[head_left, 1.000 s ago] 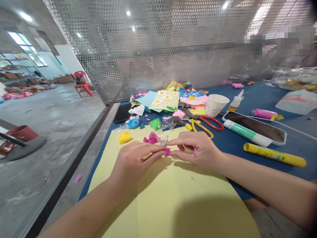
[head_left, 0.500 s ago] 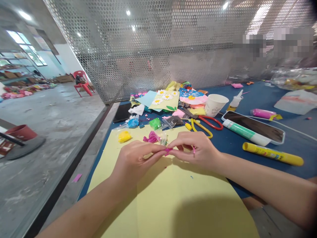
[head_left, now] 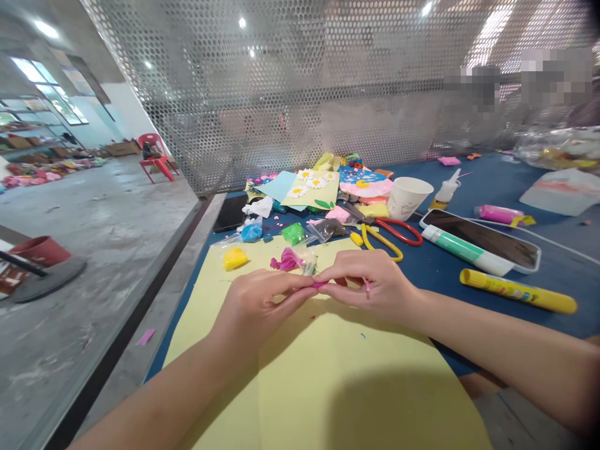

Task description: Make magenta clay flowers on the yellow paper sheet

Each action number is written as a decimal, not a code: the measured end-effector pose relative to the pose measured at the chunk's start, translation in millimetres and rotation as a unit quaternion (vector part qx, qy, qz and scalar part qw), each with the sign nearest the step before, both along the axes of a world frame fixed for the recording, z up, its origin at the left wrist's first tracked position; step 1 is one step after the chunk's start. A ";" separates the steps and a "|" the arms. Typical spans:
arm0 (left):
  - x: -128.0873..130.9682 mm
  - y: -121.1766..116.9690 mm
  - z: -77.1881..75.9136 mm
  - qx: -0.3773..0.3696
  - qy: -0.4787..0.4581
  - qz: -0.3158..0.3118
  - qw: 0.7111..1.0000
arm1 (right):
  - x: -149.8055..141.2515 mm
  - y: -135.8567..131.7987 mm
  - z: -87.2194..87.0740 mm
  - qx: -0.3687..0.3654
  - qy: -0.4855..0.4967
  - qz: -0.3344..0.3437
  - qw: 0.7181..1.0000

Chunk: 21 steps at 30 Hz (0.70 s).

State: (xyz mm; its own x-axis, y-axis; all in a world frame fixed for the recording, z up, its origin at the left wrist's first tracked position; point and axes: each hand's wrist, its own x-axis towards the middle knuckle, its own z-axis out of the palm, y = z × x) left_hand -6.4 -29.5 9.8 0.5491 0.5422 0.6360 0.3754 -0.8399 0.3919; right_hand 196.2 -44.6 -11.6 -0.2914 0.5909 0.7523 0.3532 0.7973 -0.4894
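Pinching a small pink piece [head_left: 320, 285] from both sides

Faces a perforated metal screen [head_left: 281, 69] at the back of a blue table [head_left: 497, 181]. Works above a sheet of yellow paper [head_left: 290, 387], spread flat toward the near side. Holds the left hand [head_left: 255, 303] and the right hand [head_left: 368, 275] fingertip to fingertip over the far part of the paper. With the left hand, closes thumb and index finger in a pinch on one end of the piece; with the right hand, pinches the other end the same way, the remaining fingers curled in loosely.

Has a phone [head_left: 487, 239] lying well to the right, with a green-and-white tube [head_left: 467, 250] against it and a yellow tube [head_left: 518, 291] nearer. Has a daisy card [head_left: 312, 189] beyond the hands, and a paper cup [head_left: 409, 197] standing upright to its right. Has red-handled scissors [head_left: 399, 230] and yellow-handled scissors [head_left: 383, 246] close together, just beyond the right hand. Has a yellow lump [head_left: 235, 258], a blue lump [head_left: 252, 231] and a green lump [head_left: 293, 234] beyond the left hand, plus a magenta bundle [head_left: 287, 259] just past the fingertips.

Holds the small pink piece between the two pairs of fingertips, mostly covered by them. Cannot tell its full shape, nor the nature of the thin pink strip [head_left: 368, 289] by the right hand's curled fingers. Has a blue speck [head_left: 362, 336] on the paper, nearer than the right hand.
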 end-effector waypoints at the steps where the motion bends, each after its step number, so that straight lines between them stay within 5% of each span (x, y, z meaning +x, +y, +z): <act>1: -0.2 -0.5 0.4 -0.010 0.005 0.000 1.000 | 0.1 0.1 -0.3 0.000 -0.001 0.004 1.000; 13: -3.2 -0.8 0.6 -0.081 0.003 0.021 0.996 | 4.5 -2.6 2.4 -0.035 -0.017 -0.032 0.999; 21: 6.6 -2.3 6.7 -0.359 -0.017 -0.004 0.933 | -0.6 -0.1 -1.4 0.020 0.003 0.016 1.000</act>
State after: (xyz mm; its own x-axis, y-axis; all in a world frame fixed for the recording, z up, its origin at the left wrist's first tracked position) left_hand 0.2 -31.7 16.4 0.5411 0.8311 0.1282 0.3465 -0.3593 0.8665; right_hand 195.6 -44.7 -13.0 -0.3046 0.5507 0.7772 0.3240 0.8272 -0.4592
